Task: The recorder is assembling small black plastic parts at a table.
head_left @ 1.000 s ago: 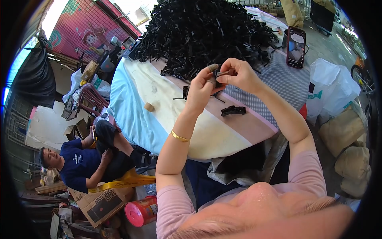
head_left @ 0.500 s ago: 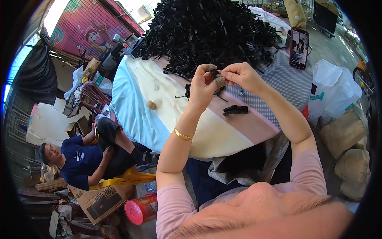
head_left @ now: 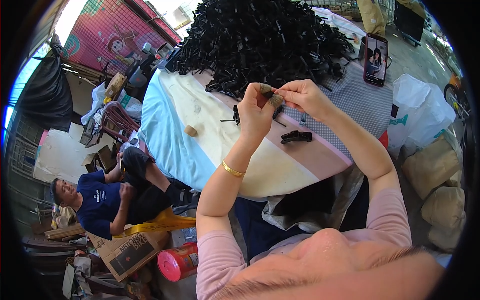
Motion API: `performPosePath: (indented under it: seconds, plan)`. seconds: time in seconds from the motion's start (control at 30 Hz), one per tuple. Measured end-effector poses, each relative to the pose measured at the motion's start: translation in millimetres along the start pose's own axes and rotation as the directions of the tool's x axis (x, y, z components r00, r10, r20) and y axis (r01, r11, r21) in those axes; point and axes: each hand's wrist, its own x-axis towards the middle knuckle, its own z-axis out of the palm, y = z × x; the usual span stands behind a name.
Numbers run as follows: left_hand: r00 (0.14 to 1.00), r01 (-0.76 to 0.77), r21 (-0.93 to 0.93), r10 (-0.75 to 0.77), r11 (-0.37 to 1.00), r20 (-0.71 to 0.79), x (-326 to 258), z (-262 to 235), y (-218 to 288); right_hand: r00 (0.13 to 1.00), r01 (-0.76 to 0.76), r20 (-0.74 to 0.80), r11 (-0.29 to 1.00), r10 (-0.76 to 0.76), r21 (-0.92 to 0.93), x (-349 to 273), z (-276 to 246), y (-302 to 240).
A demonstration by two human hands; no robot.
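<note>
table (cloth-covered, outdoors) | black clip heap | left hand, right hand pinching small black part

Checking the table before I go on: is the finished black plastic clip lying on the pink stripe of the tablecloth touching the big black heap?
No, the black plastic clip lies alone on the pink stripe, apart from the black heap.

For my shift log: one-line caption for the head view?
Left hand and right hand pinch a small black clip above the table, before a clip pile.
</note>
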Motion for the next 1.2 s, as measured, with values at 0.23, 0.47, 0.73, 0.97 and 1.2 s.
performPosePath:
  seconds: [0.23, 0.47, 0.73, 0.97, 1.2]
  plan:
    - [0.913, 0.204, 0.129, -0.236, 0.970, 0.332, 3, -13, 10, 0.976, 0.133, -0.148, 0.975, -0.160, -0.176, 13, -31, -2]
    - [0.948, -0.260, 0.671, 0.051, 0.694, 0.315, 0, -7, -30, 0.905, 0.313, -0.044, 0.734, -0.422, -0.602, 11, -20, 7]
    - [0.994, 0.111, 0.258, -0.112, 0.960, -0.013, 13, -10, -24, 0.900, 0.422, 0.151, 0.729, -0.409, -0.539, -1, -3, -3]
    - [0.919, 0.391, -0.408, -0.331, 0.825, 0.213, 5, 2, -5, 0.927, 0.304, -0.083, 0.861, -0.367, -0.408, 2, -8, -1]
    - [0.989, 0.093, 0.011, -0.094, 0.996, 0.115, -1, 10, 1, 0.984, 0.128, -0.074, 0.930, -0.163, -0.345, 10, -9, 8]
